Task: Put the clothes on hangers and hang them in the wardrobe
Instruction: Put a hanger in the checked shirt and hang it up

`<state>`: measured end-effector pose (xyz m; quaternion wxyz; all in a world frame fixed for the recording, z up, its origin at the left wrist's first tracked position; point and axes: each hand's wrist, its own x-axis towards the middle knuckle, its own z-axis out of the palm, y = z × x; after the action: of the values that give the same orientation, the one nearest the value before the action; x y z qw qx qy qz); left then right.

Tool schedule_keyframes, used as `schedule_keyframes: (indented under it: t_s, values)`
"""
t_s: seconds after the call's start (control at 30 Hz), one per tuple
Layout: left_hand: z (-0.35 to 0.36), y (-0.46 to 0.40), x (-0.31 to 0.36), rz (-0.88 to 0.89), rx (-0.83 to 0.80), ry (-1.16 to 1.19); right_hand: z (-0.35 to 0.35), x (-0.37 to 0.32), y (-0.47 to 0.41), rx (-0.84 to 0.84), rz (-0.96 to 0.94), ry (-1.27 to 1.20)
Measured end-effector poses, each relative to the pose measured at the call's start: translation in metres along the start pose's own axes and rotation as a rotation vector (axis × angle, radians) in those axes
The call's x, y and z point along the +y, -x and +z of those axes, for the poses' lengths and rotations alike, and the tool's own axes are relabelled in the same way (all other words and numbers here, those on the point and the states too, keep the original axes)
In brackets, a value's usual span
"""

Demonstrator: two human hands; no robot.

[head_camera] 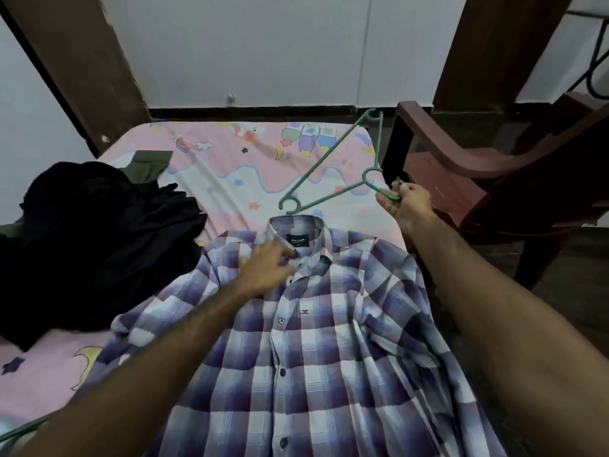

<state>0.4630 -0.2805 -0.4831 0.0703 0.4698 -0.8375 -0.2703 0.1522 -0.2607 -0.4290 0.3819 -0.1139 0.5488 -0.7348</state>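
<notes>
Where the bed (pixel 230 166) ends, a chair (pixel 461 166) stands.

A shirt (pixel 306 341) lies flat on the bed (pixel 214 179), collar toward the far wall, with a heap of clothes (pixel 92 252) on the bed to its left and a folded garment (pixel 148 166) behind that heap. The left hand (pixel 267 263) rests on the shirt just left of the collar, while the right hand (pixel 407 201) holds a hanger (pixel 333 166) above the bed beyond the collar. A chair (pixel 494 179) stands right of the bed, and a second hanger (pixel 23 430) lies at the near left edge.
</notes>
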Motion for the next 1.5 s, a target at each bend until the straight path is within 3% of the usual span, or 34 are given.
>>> schedule_keyframes:
  t_s: [0.03,0.1,0.2,0.27,0.37,0.47,0.6,0.77,0.9,0.97,1.07,1.13,1.2,1.23,1.3,1.4,1.5]
  values:
    - [0.006,-0.003,0.007,-0.005,-0.034,-0.150,0.005,-0.002,-0.004,0.016,-0.019,-0.013]
    - [0.015,-0.009,0.026,-0.001,0.046,-0.416,0.013,-0.008,-0.012,0.003,-0.057,0.034]
    - [0.025,-0.021,0.046,0.089,0.207,-0.552,0.028,-0.019,-0.016,-0.054,-0.121,0.148]
    - [0.026,-0.026,0.054,0.138,0.263,-0.267,0.041,-0.029,-0.014,-0.085,-0.172,0.215]
    - [0.015,-0.028,0.066,0.021,0.153,0.639,0.062,-0.042,-0.017,-0.131,-0.257,0.298]
    - [0.003,-0.025,0.069,-0.034,0.090,1.162,0.090,-0.046,-0.018,-0.230,-0.288,0.377]
    - [-0.002,-0.015,0.077,0.046,0.051,1.237,0.134,-0.034,-0.002,-0.476,-0.317,0.669]
    - [-0.008,-0.012,0.075,0.050,-0.003,1.391,0.164,-0.011,0.026,-0.849,-0.472,1.382]
    - [-0.006,-0.003,0.062,0.229,-0.037,1.235,0.155,-0.021,0.023,-0.850,-0.500,1.491]
    - [0.000,0.011,0.047,0.398,0.000,0.937,0.137,-0.028,0.015,-0.825,-0.440,1.384]
    - [0.014,0.026,0.004,0.590,0.392,0.243,0.112,-0.035,0.000,-0.760,-0.374,1.081]
    - [0.023,0.031,-0.016,0.424,0.655,0.167,0.100,-0.040,-0.007,-0.714,-0.344,0.989]
    - [0.024,0.027,-0.027,0.097,0.780,0.372,0.091,-0.045,-0.010,-0.692,-0.325,0.972]
    - [0.021,0.021,-0.031,-0.063,0.723,0.503,0.088,-0.046,-0.010,-0.695,-0.310,0.959]
    - [0.015,0.002,-0.029,-0.274,0.442,0.638,0.085,-0.048,-0.009,-0.725,-0.272,0.918]
    - [0.012,-0.022,-0.012,-0.302,0.186,0.393,0.085,-0.048,-0.005,-0.811,-0.240,0.894]
    - [0.010,-0.040,-0.009,-0.227,0.207,0.362,0.085,-0.052,0.003,-0.854,-0.295,0.924]
